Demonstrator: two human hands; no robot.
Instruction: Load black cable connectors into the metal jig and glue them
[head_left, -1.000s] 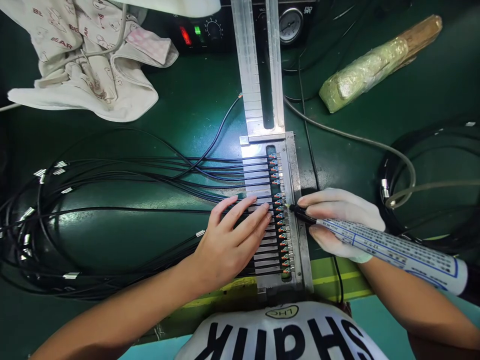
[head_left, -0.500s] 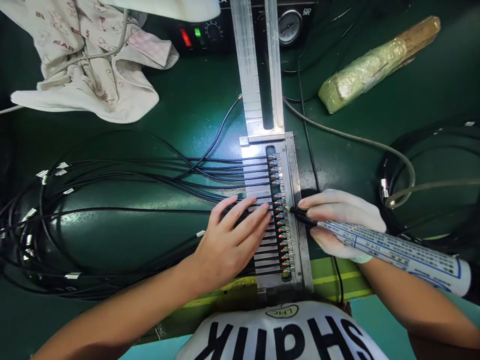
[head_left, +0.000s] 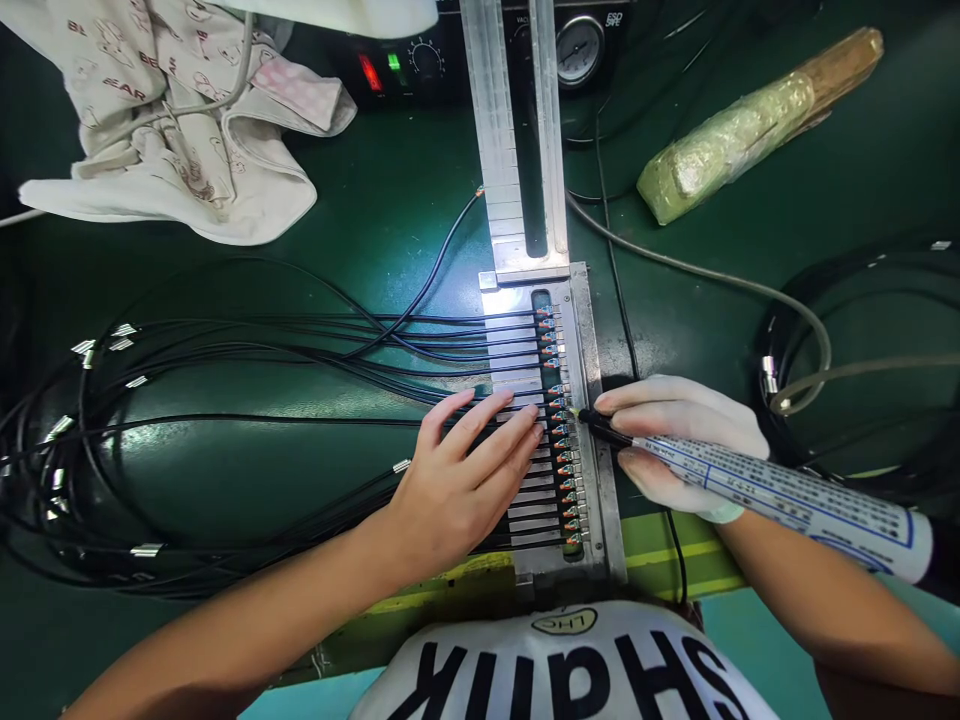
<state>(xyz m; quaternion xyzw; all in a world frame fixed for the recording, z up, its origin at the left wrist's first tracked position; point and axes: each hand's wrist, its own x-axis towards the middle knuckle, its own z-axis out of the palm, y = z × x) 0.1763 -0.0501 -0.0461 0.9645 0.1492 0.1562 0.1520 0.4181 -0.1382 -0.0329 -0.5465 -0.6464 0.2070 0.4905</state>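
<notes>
My left hand (head_left: pixel 466 480) lies flat with fingers spread over black cables (head_left: pixel 285 418) on a metal fixture (head_left: pixel 592 400). Its fingertips rest close to a row of small connectors (head_left: pixel 564 470) with orange and green wire ends, set side by side along a slot. In a white glove, my right hand (head_left: pixel 690 440) is closed around a thick pen (head_left: pixel 780 490) with a white barrel, blue printing and a black nose. The pen's pale tip is at a connector near the middle of the row; whether it touches, I cannot tell.
Coiled cables with silver tags (head_left: pixel 60 480) spread on the left. A long metal rail (head_left: pixel 495 150) runs away from the fixture. Behind are a patterned cloth (head_left: pixel 187 150) and a black control unit with a gauge (head_left: pixel 580 50). A wrapped block (head_left: pixel 735 140) and another cable coil (head_left: pixel 772 340) lie right.
The pen and my right hand have shifted very slightly to the left, with the tip still at about the same connector. My left hand stays in place.
</notes>
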